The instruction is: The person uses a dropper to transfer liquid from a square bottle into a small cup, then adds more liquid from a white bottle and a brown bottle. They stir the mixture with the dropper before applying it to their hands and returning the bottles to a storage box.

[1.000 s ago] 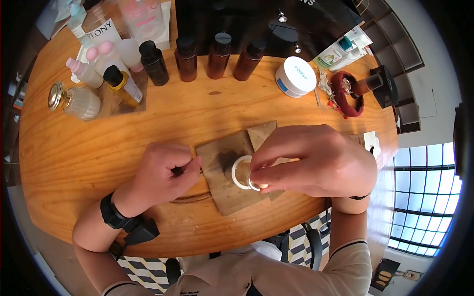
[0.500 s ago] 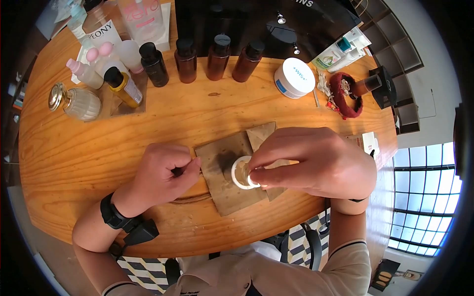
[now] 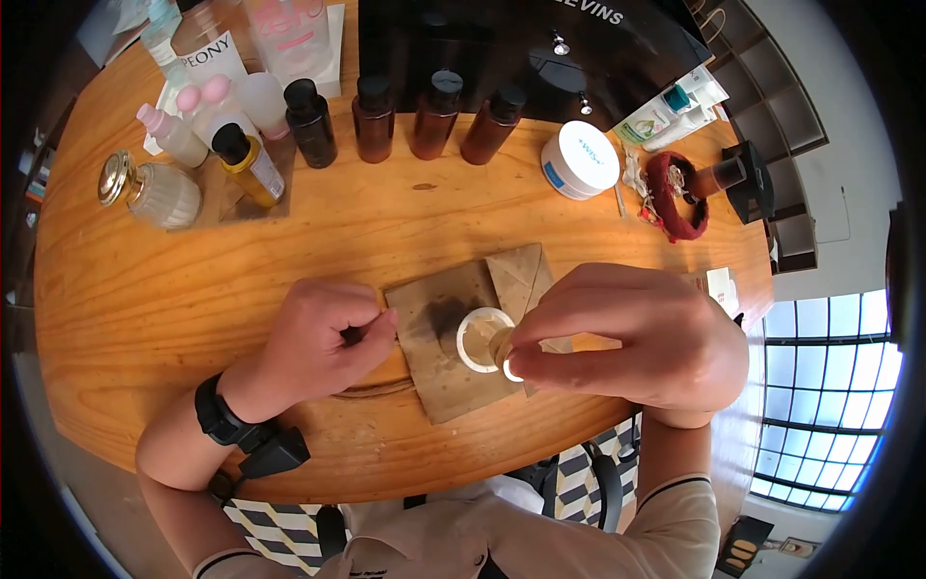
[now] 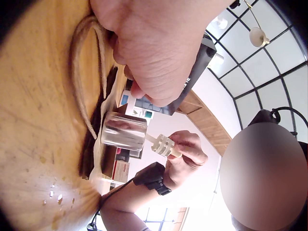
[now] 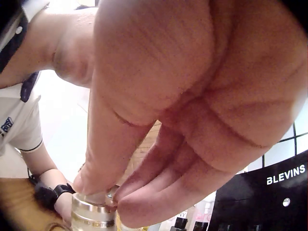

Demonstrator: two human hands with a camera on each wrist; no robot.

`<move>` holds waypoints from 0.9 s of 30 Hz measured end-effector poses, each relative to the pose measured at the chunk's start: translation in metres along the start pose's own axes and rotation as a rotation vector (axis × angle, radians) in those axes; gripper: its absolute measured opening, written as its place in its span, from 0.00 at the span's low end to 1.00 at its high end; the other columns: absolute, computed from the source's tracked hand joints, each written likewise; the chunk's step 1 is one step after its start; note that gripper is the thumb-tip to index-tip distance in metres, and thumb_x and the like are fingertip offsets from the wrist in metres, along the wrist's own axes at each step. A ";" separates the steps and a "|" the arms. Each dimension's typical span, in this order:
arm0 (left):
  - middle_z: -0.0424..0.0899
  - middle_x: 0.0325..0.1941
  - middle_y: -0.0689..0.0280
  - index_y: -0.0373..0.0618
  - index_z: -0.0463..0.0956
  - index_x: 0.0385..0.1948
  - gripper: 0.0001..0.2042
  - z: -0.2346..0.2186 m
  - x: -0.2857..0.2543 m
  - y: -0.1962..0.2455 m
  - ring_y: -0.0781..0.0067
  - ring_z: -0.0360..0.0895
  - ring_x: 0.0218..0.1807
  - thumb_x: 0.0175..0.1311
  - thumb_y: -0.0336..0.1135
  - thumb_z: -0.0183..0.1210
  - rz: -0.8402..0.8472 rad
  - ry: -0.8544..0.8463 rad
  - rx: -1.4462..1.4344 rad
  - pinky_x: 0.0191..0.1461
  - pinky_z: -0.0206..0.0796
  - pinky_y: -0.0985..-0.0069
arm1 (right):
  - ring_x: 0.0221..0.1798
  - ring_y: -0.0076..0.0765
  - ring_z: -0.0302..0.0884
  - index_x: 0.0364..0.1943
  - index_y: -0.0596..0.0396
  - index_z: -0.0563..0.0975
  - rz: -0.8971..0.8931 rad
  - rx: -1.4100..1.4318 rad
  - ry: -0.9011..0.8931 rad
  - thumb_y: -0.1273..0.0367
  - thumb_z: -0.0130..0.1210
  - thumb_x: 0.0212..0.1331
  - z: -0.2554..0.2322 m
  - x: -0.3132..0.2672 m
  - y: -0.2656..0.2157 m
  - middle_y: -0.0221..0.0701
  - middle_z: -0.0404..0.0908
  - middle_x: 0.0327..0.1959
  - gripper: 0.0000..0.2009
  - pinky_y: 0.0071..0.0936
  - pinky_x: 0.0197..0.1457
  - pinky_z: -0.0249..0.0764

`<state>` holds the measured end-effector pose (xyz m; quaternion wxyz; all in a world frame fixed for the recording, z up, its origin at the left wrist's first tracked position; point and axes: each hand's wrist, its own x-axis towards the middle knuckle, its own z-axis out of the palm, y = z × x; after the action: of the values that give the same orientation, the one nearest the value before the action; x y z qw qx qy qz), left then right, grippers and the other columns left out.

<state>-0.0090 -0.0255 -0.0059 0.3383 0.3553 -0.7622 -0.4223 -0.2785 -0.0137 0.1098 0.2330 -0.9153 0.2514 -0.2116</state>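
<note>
My right hand (image 3: 646,333) pinches a pale ringed piece (image 4: 165,146) with a thin stem between thumb and fingers, tilted just over the mouth of a clear jar (image 4: 124,137). From above, the jar's white rim (image 3: 463,352) shows, and the held piece overlaps its right side. The jar stands on a flattened brown paper bag (image 3: 434,398) with a dark damp patch. To the left of the bag, my left hand (image 3: 323,333) rests at the table with fingers curled and thumb against the forefinger, holding nothing visible. The bag's cord handle (image 4: 77,62) loops beside it.
Brown bottles (image 3: 373,121) with black caps line the back, before a black box (image 3: 453,48). A white tub (image 3: 581,159) and a red ring-shaped band (image 3: 658,193) stand back right. A ribbed jar (image 3: 166,195) and pink-capped bottles (image 3: 174,135) crowd the back left. Wet drops (image 4: 60,197) dot the table.
My right hand has shifted slightly right, and the pinched piece now stands out at the jar's rim, with more of the mouth showing. The left hand has stayed in place.
</note>
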 end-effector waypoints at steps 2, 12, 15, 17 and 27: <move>0.60 0.13 0.59 0.38 0.63 0.13 0.17 0.000 0.000 -0.001 0.63 0.56 0.14 0.60 0.25 0.61 0.011 0.000 0.015 0.19 0.47 0.68 | 0.37 0.39 0.81 0.35 0.63 0.82 -0.008 -0.026 -0.029 0.75 0.64 0.42 -0.001 0.003 0.000 0.35 0.82 0.39 0.12 0.30 0.32 0.79; 0.62 0.13 0.60 0.40 0.65 0.13 0.17 0.001 -0.002 -0.002 0.63 0.59 0.14 0.60 0.26 0.62 0.008 0.014 0.028 0.19 0.49 0.69 | 0.37 0.35 0.76 0.35 0.59 0.81 -0.066 -0.077 -0.056 0.73 0.61 0.41 0.002 0.003 0.001 0.31 0.77 0.40 0.13 0.28 0.35 0.77; 0.63 0.13 0.60 0.40 0.65 0.13 0.17 0.001 -0.001 -0.002 0.64 0.59 0.14 0.60 0.26 0.62 0.010 0.004 0.026 0.20 0.50 0.69 | 0.36 0.34 0.76 0.35 0.59 0.81 -0.008 -0.130 -0.097 0.73 0.61 0.41 0.003 0.005 -0.002 0.30 0.77 0.40 0.12 0.29 0.34 0.77; 0.63 0.13 0.60 0.40 0.65 0.13 0.17 0.001 -0.001 -0.002 0.64 0.59 0.14 0.60 0.26 0.62 0.014 0.004 0.028 0.19 0.50 0.69 | 0.37 0.34 0.76 0.34 0.58 0.81 -0.026 -0.133 -0.111 0.73 0.61 0.41 0.008 0.004 0.001 0.30 0.78 0.40 0.12 0.28 0.34 0.77; 0.62 0.13 0.60 0.38 0.64 0.13 0.17 0.001 0.000 -0.002 0.64 0.59 0.14 0.60 0.26 0.62 0.021 -0.003 0.019 0.19 0.49 0.69 | 0.35 0.33 0.76 0.35 0.58 0.82 -0.050 -0.118 -0.110 0.73 0.63 0.40 0.006 0.003 0.004 0.29 0.78 0.38 0.13 0.27 0.32 0.77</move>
<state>-0.0091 -0.0259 -0.0082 0.3381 0.3497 -0.7703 -0.4122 -0.2745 -0.0164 0.1034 0.1867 -0.9437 0.2275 -0.1513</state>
